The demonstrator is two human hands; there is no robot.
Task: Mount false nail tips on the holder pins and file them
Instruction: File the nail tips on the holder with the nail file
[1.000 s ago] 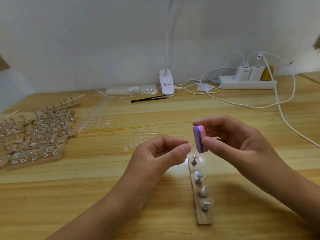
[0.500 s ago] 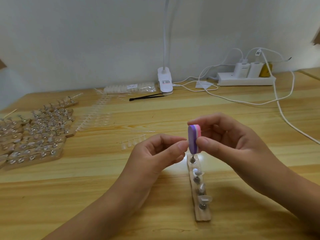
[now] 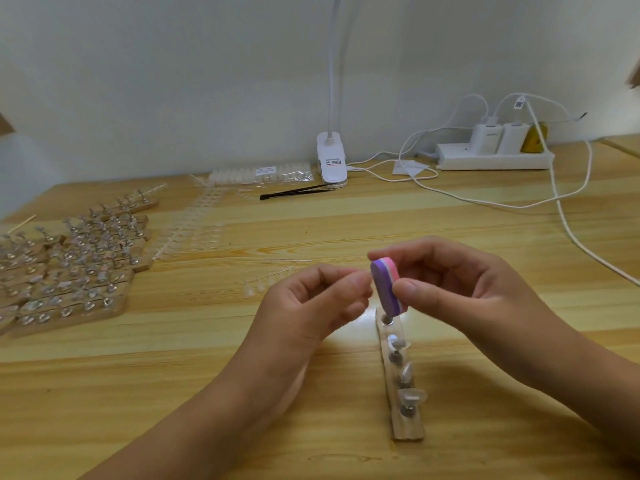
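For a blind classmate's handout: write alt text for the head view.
The right hand holds a pink-purple file beside a barely visible tip pinched by the left hand, above a wooden holder with tips on its pins. More holders lie far left on the table.

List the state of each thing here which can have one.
left hand, thumb and forefinger pinched beside the file, seemingly on a clear nail tip too faint to see
right hand, holds the file
file, upright, slightly tilted, above the far pin
holder, lies flat; far pin bare, nearer pins carry tips
power strip, two chargers plugged in
holders at left, loaded with tips
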